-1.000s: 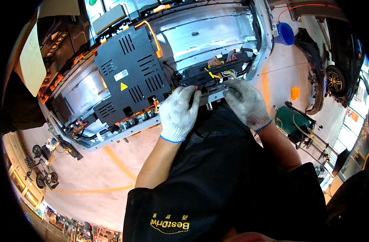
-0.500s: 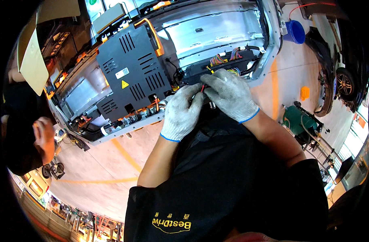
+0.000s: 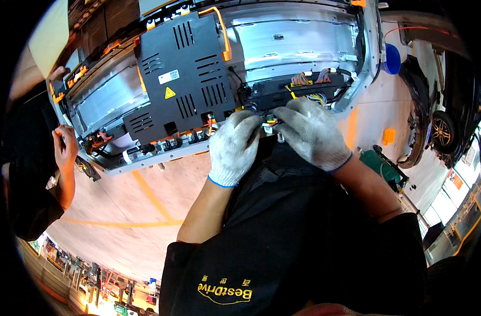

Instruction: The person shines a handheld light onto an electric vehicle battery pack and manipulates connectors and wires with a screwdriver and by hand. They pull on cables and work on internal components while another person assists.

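Both my hands wear grey-white knit gloves with blue cuffs and meet at the near edge of an opened battery pack. Between their fingertips lies a short bunch of thin wires in red, yellow and white; a small dark piece beside it is too small to make out. My left hand pinches from the left, fingers bent, and my right hand closes in from the right. Just beyond them sits a black control module with coloured wire plugs. Left of it, a dark slotted cover carries a yellow warning triangle.
At the left a co-worker's bare hand is by the pack's edge. A blue bucket, an orange block, a green machine and a wheel stand to the right. Orange lines mark the floor.
My fingertips have drawn slightly apart, and yellow and white wires show where mainly red did. The co-worker's hand has risen towards the pack. The whole view has shifted a little.
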`<action>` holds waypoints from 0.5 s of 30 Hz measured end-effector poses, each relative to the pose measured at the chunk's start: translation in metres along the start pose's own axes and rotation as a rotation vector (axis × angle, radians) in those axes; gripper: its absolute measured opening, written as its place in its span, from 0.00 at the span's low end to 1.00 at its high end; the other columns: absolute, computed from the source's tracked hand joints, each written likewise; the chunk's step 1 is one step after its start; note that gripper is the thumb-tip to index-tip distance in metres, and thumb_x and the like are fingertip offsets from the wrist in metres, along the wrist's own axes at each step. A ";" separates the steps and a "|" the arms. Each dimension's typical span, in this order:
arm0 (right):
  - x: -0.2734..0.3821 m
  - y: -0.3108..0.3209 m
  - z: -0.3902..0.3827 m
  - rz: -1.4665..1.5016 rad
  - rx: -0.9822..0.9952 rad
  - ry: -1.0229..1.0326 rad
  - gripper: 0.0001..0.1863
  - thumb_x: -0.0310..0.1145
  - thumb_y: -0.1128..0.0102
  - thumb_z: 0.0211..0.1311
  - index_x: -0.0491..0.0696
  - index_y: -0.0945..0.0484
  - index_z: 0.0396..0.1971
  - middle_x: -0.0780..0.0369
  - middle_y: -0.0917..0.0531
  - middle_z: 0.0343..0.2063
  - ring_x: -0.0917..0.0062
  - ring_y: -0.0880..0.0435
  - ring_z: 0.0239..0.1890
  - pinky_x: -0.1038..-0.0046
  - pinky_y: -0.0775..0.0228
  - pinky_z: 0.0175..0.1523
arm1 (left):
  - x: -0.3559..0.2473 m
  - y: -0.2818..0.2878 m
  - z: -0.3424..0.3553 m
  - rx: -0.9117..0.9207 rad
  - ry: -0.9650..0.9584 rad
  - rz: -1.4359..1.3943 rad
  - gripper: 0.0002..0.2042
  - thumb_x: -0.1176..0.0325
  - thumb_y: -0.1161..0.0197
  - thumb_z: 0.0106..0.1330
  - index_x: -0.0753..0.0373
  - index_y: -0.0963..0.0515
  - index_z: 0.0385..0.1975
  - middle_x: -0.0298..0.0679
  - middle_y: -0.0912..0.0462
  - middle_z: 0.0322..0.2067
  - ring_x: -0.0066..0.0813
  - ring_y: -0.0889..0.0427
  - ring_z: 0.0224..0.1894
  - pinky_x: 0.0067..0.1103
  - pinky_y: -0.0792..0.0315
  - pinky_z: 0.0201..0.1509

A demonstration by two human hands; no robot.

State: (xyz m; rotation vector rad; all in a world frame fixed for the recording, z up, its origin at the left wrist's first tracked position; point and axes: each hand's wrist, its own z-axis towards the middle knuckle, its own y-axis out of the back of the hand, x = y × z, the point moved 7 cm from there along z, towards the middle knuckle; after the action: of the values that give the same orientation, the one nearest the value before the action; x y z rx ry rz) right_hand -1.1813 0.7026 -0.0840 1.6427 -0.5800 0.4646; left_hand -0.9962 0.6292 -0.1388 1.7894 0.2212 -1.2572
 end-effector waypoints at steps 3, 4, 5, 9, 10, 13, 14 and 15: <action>0.007 0.007 0.012 -0.033 -0.037 0.093 0.20 0.29 0.22 0.71 0.47 0.10 0.61 0.54 0.10 0.52 0.56 0.07 0.53 0.55 0.12 0.55 | 0.000 -0.002 0.003 -0.009 0.002 -0.045 0.11 0.74 0.21 0.71 0.62 0.08 0.52 0.47 0.06 0.54 0.51 0.05 0.54 0.39 0.11 0.58; 0.012 0.006 0.017 -0.031 0.008 0.109 0.16 0.31 0.23 0.72 0.48 0.09 0.57 0.54 0.10 0.50 0.57 0.07 0.52 0.55 0.12 0.56 | 0.000 -0.002 0.003 -0.014 0.006 -0.066 0.11 0.75 0.22 0.71 0.62 0.08 0.52 0.47 0.06 0.54 0.51 0.05 0.55 0.39 0.11 0.59; 0.010 0.003 0.021 -0.042 0.093 0.089 0.15 0.32 0.23 0.72 0.47 0.09 0.56 0.54 0.10 0.49 0.57 0.07 0.51 0.55 0.13 0.56 | 0.000 -0.001 0.003 -0.029 0.042 -0.088 0.12 0.75 0.22 0.71 0.63 0.08 0.52 0.48 0.07 0.55 0.50 0.05 0.56 0.38 0.12 0.60; -0.009 -0.003 0.023 -0.168 0.188 -0.021 0.11 0.35 0.24 0.74 0.46 0.08 0.49 0.55 0.11 0.47 0.56 0.08 0.52 0.54 0.14 0.58 | 0.009 0.019 -0.010 -0.108 0.260 -0.230 0.15 0.78 0.24 0.73 0.66 0.10 0.58 0.48 0.10 0.60 0.42 0.09 0.63 0.33 0.14 0.68; -0.015 0.001 0.022 -0.169 0.146 -0.035 0.11 0.36 0.25 0.75 0.46 0.08 0.50 0.55 0.11 0.47 0.56 0.08 0.51 0.54 0.14 0.59 | 0.018 0.023 -0.018 -0.164 0.266 -0.288 0.14 0.77 0.25 0.74 0.66 0.10 0.58 0.48 0.10 0.60 0.43 0.08 0.61 0.33 0.14 0.66; -0.014 0.004 0.025 -0.244 0.129 0.031 0.11 0.37 0.24 0.75 0.48 0.08 0.49 0.56 0.12 0.46 0.56 0.08 0.51 0.53 0.15 0.58 | 0.033 0.033 -0.038 -0.207 0.322 -0.370 0.13 0.76 0.25 0.76 0.67 0.10 0.58 0.48 0.09 0.58 0.41 0.07 0.58 0.32 0.14 0.64; -0.010 0.004 0.028 -0.300 0.152 0.060 0.11 0.37 0.24 0.74 0.48 0.08 0.49 0.56 0.12 0.45 0.56 0.08 0.51 0.52 0.15 0.58 | 0.034 0.037 -0.040 -0.203 0.309 -0.332 0.13 0.76 0.25 0.76 0.68 0.10 0.57 0.48 0.09 0.58 0.41 0.07 0.58 0.32 0.14 0.64; -0.006 0.004 0.030 -0.356 0.174 0.089 0.11 0.37 0.24 0.74 0.49 0.08 0.49 0.56 0.13 0.45 0.56 0.08 0.51 0.52 0.15 0.58 | 0.034 0.040 -0.041 -0.199 0.296 -0.293 0.13 0.76 0.25 0.76 0.68 0.10 0.57 0.48 0.09 0.57 0.41 0.07 0.58 0.32 0.14 0.64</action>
State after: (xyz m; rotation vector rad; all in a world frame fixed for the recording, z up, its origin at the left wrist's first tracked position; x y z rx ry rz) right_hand -1.1892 0.6736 -0.0893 1.8350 -0.1767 0.3293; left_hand -0.9295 0.6258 -0.1415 1.8061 0.7741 -1.1162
